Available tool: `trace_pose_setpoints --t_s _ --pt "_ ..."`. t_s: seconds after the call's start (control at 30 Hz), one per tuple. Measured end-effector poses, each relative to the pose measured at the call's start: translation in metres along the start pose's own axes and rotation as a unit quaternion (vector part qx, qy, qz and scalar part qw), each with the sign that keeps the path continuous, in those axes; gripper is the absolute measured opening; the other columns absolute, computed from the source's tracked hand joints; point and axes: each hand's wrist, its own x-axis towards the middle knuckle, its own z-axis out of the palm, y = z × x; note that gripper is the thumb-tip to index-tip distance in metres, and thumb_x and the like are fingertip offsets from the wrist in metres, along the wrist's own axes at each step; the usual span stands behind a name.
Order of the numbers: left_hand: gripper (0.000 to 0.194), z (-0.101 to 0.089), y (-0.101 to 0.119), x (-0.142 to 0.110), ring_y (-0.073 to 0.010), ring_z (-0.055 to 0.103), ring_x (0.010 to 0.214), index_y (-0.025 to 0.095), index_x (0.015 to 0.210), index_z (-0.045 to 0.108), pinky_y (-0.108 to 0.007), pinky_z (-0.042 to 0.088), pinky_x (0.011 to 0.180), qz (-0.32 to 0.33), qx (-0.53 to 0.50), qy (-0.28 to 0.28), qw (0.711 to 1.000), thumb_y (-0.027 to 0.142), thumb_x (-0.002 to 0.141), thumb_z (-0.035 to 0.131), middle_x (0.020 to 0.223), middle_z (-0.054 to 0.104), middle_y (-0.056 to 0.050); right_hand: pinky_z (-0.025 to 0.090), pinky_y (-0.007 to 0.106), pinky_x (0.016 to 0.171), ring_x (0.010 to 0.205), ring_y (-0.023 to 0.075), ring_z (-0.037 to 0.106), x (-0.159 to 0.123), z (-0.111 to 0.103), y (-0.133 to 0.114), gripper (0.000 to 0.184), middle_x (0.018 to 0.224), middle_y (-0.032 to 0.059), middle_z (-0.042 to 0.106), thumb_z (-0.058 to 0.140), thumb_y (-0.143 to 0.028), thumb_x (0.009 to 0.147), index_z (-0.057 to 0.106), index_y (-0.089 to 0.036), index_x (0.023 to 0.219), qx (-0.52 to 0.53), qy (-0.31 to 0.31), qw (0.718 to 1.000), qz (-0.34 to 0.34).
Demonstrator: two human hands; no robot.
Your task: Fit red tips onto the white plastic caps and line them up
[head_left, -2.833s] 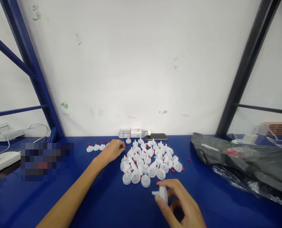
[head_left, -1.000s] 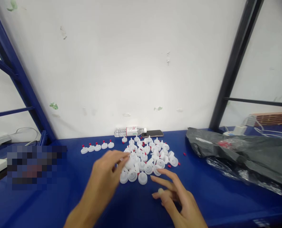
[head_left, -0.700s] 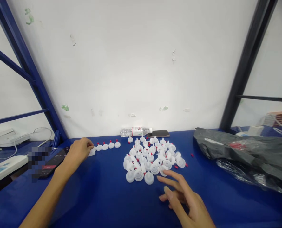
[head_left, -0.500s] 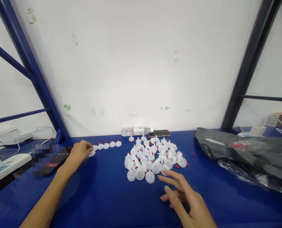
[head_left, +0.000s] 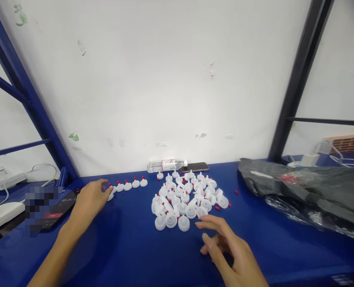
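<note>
White plastic nozzle caps with red tips stand in a row (head_left: 127, 186) at the back left of the blue table. My left hand (head_left: 90, 199) is at the row's left end, thumb and forefinger apart, beside a white nozzle cap (head_left: 110, 196) that the fingers partly hide. My right hand (head_left: 229, 249) hovers over the table front with its fingers curved and apart, nothing between them. Its fingertips are close to the near edge of a loose pile of white nozzle caps (head_left: 184, 223). Small red tips (head_left: 217, 208) lie among and beside the pile.
A clear water bottle (head_left: 166, 165) lies against the wall, with a dark phone (head_left: 196, 167) beside it. Another phone (head_left: 60, 209), partly blurred out, is left of my left arm. A grey plastic bag (head_left: 302, 191) covers the right side. A white power strip (head_left: 3, 213) sits far left.
The nozzle cap in my right hand passed to my left, which carried it to the row's left end and let go. My right hand has opened and stayed near the pile.
</note>
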Motion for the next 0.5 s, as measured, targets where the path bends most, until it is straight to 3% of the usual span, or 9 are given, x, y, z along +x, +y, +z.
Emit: trace_pose_setpoints --t_s 0.03,0.1,0.2,0.27,0.37,0.5 --pt "0.044 -0.003 0.016 -0.013 -0.0327 0.069 0.097 0.015 0.119 0.069 -0.037 0.047 0.078 0.020 -0.005 0.012 1.000 0.041 0.087 0.053 0.111 0.075 -0.014 0.061 0.024 0.066 0.070 0.0147 0.073 0.000 0.000 0.001 0.031 0.116 0.0070 0.073 0.053 -0.046 0.100 0.062 -0.030 0.124 -0.004 0.005 1.000 -0.003" --pt "0.038 -0.007 0.055 -0.046 -0.0253 0.067 0.083 0.022 0.113 0.072 -0.034 0.046 0.077 0.083 -0.065 0.021 0.994 0.044 0.091 0.049 0.103 0.076 -0.008 0.058 0.022 0.062 0.064 0.0128 0.069 0.000 0.001 0.002 0.029 0.105 0.0045 0.072 0.053 -0.045 0.100 0.061 -0.028 0.122 -0.014 0.011 1.000 -0.007" --pt "0.033 -0.003 0.112 -0.094 -0.0203 0.061 0.071 0.025 0.104 0.075 -0.031 0.044 0.069 0.192 -0.160 -0.081 0.965 0.044 0.092 0.051 0.090 0.075 -0.003 0.055 0.021 0.057 0.059 0.0120 0.064 0.001 0.002 0.003 0.028 0.092 0.0017 0.069 0.053 -0.043 0.100 0.059 -0.026 0.121 -0.022 0.009 1.000 -0.013" --pt "0.032 0.006 0.137 -0.114 -0.0208 0.061 0.072 0.026 0.109 0.075 -0.031 0.042 0.069 0.219 -0.169 -0.140 0.951 0.044 0.091 0.054 0.084 0.074 -0.003 0.054 0.021 0.056 0.058 0.0120 0.063 0.002 0.002 0.002 0.027 0.090 0.0015 0.068 0.054 -0.042 0.099 0.059 -0.025 0.119 -0.018 0.007 1.000 -0.016" --pt "0.029 0.023 0.152 -0.123 -0.0224 0.062 0.074 0.025 0.108 0.075 -0.032 0.039 0.070 0.219 -0.162 -0.177 0.946 0.040 0.088 0.060 0.083 0.074 -0.004 0.054 0.022 0.057 0.059 0.0121 0.062 0.001 0.003 -0.002 0.027 0.091 0.0018 0.067 0.054 -0.043 0.099 0.060 -0.024 0.116 -0.011 0.008 1.000 -0.010" --pt "0.019 0.033 0.151 -0.118 -0.0219 0.063 0.077 0.023 0.089 0.076 -0.032 0.039 0.070 0.223 -0.170 -0.203 0.938 0.032 0.086 0.060 0.087 0.074 -0.005 0.054 0.022 0.057 0.060 0.0126 0.061 0.001 0.005 -0.006 0.030 0.093 0.0022 0.068 0.055 -0.048 0.097 0.062 -0.024 0.114 0.000 0.028 1.000 0.010"
